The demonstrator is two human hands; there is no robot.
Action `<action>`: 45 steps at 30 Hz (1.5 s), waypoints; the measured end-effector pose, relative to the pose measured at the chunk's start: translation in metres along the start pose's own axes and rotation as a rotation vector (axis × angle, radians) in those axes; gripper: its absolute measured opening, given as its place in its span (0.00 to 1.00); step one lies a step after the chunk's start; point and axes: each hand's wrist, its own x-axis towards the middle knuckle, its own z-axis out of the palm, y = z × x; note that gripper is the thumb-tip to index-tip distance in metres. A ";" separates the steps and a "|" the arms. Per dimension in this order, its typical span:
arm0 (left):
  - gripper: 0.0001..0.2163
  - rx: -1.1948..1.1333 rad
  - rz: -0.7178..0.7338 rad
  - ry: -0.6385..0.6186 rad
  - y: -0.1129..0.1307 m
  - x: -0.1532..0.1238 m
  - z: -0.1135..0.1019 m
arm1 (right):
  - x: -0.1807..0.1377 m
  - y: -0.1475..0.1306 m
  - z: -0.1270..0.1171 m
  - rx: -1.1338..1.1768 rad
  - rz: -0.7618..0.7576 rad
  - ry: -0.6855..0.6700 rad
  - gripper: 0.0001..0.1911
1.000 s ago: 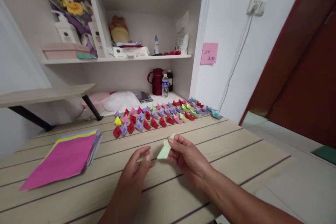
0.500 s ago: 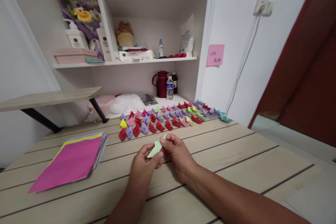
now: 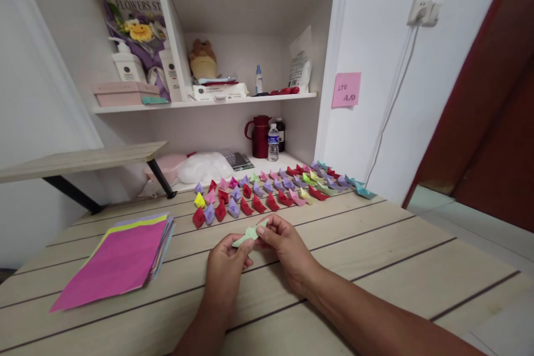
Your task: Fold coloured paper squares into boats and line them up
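A pale green folded paper piece [image 3: 248, 235] is pinched between both my hands just above the wooden table [image 3: 375, 256]. My left hand [image 3: 225, 270] grips its left end with thumb and fingers closed. My right hand [image 3: 283, 247] pinches its right end. Beyond them stand rows of small folded paper boats [image 3: 267, 192] in red, purple, pink, yellow and green. A stack of coloured paper sheets [image 3: 120, 258], pink on top, lies to the left.
White shelves [image 3: 200, 103] at the back hold lotion bottles, a flat pink box, a plush toy and a bag. Below stand a red jug [image 3: 261, 136] and a water bottle [image 3: 273, 143]. A pink sticky note [image 3: 346, 89] and a hanging cable are on the wall. A raised wooden board [image 3: 83, 158] juts in on the left.
My left hand came up and took hold of the green paper, which only my right hand held before. The view has tilted slightly down and shifted.
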 end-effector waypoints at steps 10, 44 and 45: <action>0.22 0.083 0.009 0.060 -0.003 0.006 -0.008 | 0.011 -0.010 -0.012 -0.227 -0.030 -0.046 0.11; 0.25 0.013 0.094 -0.166 -0.002 0.008 -0.012 | 0.015 -0.012 -0.020 -0.297 -0.082 -0.140 0.03; 0.24 0.026 0.089 -0.176 -0.002 0.009 -0.011 | 0.014 -0.010 -0.021 -0.311 -0.082 -0.144 0.03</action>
